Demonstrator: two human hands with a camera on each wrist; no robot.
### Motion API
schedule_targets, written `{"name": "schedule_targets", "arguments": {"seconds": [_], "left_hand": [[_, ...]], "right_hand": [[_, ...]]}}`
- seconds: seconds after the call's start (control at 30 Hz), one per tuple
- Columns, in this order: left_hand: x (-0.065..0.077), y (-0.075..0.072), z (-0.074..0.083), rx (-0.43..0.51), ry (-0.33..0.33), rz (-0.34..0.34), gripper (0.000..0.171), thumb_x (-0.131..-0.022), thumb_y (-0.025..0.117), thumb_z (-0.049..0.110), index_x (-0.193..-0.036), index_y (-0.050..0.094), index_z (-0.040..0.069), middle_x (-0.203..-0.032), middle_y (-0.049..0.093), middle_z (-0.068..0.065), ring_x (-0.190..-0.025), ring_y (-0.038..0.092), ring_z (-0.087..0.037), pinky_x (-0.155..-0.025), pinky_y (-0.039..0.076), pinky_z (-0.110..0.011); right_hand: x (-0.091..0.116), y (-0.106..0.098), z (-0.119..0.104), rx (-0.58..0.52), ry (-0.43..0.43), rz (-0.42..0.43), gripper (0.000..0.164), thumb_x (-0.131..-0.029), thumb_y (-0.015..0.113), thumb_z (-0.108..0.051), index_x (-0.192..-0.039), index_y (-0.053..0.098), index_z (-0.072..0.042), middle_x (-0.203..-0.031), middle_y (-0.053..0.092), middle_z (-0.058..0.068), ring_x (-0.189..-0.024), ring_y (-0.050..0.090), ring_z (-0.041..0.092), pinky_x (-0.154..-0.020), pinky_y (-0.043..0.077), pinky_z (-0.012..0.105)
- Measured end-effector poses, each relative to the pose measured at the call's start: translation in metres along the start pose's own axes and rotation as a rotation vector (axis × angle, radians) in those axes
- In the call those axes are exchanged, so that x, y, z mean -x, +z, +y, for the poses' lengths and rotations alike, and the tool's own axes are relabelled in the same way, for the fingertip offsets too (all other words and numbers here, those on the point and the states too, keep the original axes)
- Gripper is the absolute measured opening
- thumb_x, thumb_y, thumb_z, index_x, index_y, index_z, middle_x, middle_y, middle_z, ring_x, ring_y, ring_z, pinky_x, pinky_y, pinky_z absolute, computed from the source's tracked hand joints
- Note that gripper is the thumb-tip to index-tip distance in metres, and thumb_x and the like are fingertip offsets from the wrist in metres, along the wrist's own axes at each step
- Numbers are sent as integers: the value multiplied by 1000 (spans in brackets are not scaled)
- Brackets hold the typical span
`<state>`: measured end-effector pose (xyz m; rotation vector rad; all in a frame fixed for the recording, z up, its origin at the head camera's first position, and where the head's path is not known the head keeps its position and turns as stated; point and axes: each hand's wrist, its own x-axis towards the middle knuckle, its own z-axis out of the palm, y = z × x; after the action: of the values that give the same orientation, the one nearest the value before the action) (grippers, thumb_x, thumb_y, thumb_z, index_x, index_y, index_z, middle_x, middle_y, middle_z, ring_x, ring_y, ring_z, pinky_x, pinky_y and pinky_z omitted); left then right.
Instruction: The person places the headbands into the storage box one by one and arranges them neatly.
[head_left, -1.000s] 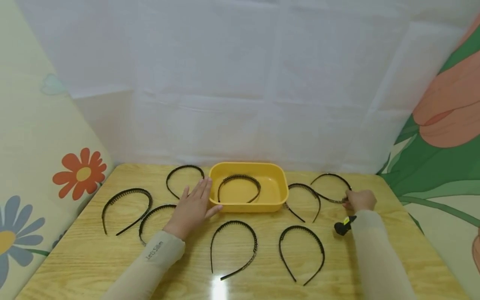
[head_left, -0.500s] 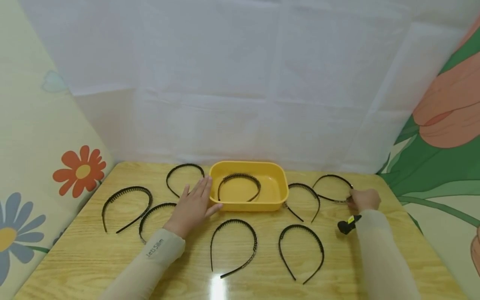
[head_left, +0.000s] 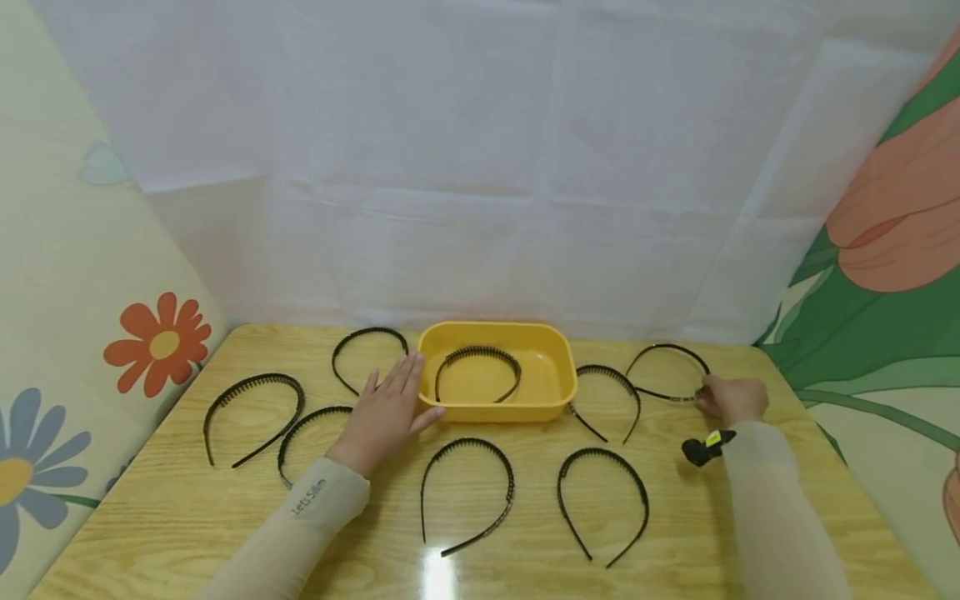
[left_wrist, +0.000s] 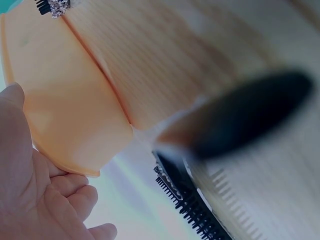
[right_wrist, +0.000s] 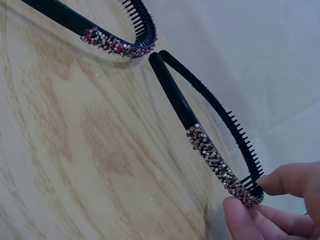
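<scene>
By the right hand, a stone-studded headband is pinched at its curved end between thumb and fingers — it is held at the far right back of the table, its two tips directed towards a neighbouring headband. The step in hand is judged to be the taking up of this piece, though whether it is fully clear of the table cannot be told. The yellow tub is touched at its left side by the left hand, whose fingers are laid out straight in the head view, and another headband is contained in it. For the next move, a firm pinch and an upward lift seem called for — the tips should be raised free before any sideways travel, lest the neighbouring headband be snagged
</scene>
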<state>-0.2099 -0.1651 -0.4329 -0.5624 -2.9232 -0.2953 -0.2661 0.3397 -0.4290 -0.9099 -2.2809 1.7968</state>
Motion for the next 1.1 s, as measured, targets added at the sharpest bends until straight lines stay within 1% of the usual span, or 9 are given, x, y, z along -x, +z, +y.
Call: {"name": "schedule_targets", "arguments": {"seconds": [0.17,0.27,0.43,0.57,0.7,0.83,1.0,1.03,1.1], "left_hand": [[0,-1,1,-4,4,8,88,-103,53,51,-157,19,-9,-164,21,-25,-151,24,-40,-120,17,-65],[0,-1,1,-4,5,10,88,-103,53,51,-157,20,-9,-164,21,-25,-151,24,-40,-120,17,-65],[0,-2,2,-5,6,9,88,-103,53,51,-157,19,-9,-163,21,-25,-151,24,-40,-120,17,-65],[0,-2,1,-12,8,10,88,-103,54,51,-157,20,-9,-163,22,-26,-151,24,-40,-120,18,-65],[1,-3,2,-9,6,8,88,-103,54,51,-157,20,-9,-163,22,-26,-151,25,-40,-120,17,-65],[0,-3,1,-13,3,4,88,-103,53,51,-157,19,-9,-163,22,-25,-151,25,-40,-120,17,-65],[0,-3,1,-20,4,9,87,-103,54,50,-157,20,-9,-163,24,-26,-150,26,-41,-120,17,-65],[0,-3,1,-22,5,10,87,-103,54,50,-157,20,-9,-162,24,-26,-150,27,-41,-120,18,-65],[0,-3,1,-27,7,13,87,-103,54,51,-157,21,-9,-162,24,-26,-150,27,-41,-120,18,-65]], "right_hand": [[4,-1,-3,-6,-28,-4,46,-98,63,-17,-131,57,15,-61,64,-7,-53,68,6,-55,58,19],[7,-1,-6,-4,-52,-3,46,-98,63,-18,-132,57,14,-63,64,-9,-56,68,5,-57,58,19],[7,2,-11,-31,-61,-33,47,-98,62,-16,-135,56,13,-66,64,-9,-61,69,4,-63,60,19],[10,6,-17,-22,-78,-55,48,-99,60,-15,-137,54,14,-66,63,-10,-60,69,3,-66,60,20],[14,11,-24,-44,-89,-63,48,-99,60,-13,-138,52,15,-69,63,-8,-60,68,1,-68,60,19],[17,14,-30,-65,-106,-85,48,-99,61,-12,-138,52,14,-70,63,-8,-60,68,0,-68,60,19],[22,20,-38,-94,-129,-106,49,-98,63,-10,-138,51,14,-68,63,-10,-59,68,0,-66,59,18],[23,21,-40,-96,-138,-107,49,-98,63,-10,-138,52,15,-69,63,-9,-59,68,0,-65,59,18],[27,25,-43,-97,-158,-108,48,-98,63,-10,-138,52,15,-76,65,-6,-61,68,0,-66,60,18]]}}
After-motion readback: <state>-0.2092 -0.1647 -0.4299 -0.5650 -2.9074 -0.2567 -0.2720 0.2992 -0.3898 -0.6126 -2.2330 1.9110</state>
